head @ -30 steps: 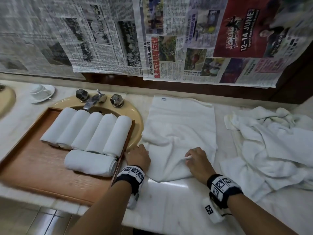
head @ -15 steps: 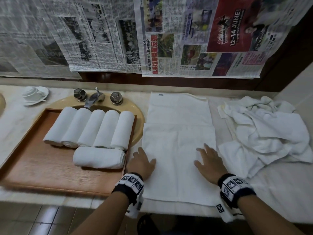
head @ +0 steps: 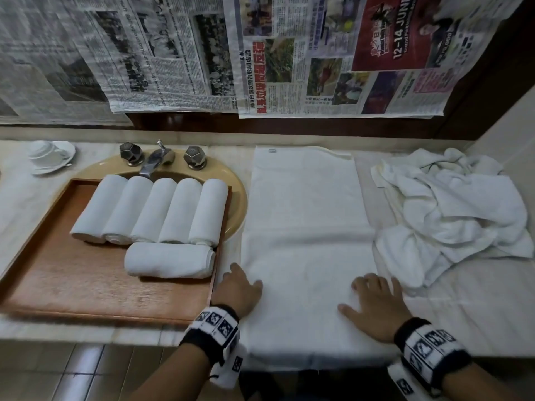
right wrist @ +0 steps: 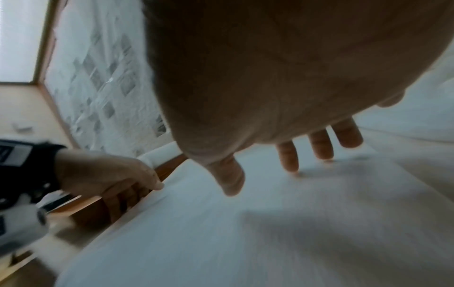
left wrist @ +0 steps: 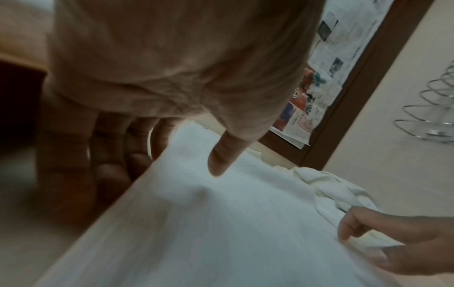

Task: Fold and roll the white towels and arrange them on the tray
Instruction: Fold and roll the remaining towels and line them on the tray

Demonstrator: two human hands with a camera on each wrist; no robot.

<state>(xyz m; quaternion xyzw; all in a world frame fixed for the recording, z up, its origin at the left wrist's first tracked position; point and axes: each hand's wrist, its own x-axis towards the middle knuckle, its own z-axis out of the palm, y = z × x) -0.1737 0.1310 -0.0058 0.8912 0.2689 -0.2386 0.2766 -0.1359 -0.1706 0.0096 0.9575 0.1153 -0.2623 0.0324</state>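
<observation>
A long white folded towel (head: pixel 304 241) lies flat on the pale marble counter (head: pixel 477 308), beside the wooden tray (head: pixel 72 285) holding six rolled white towels (head: pixel 150 211). The right hand (head: pixel 376 306) presses it with fingers spread; the left hand (head: pixel 238 289) rests at its left edge, fingers straight and close together.

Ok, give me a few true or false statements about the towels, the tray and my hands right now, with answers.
1. Six rolled towels lie on the tray. True.
2. The right hand grips a rolled towel. False: it lies flat on the spread towel.
3. The unfolded pile sits right of the spread towel. True.
4. The left hand rests inside the tray. False: it is at the spread towel's left edge.
5. The cup stands on the tray. False: it sits on a saucer on the counter.
</observation>
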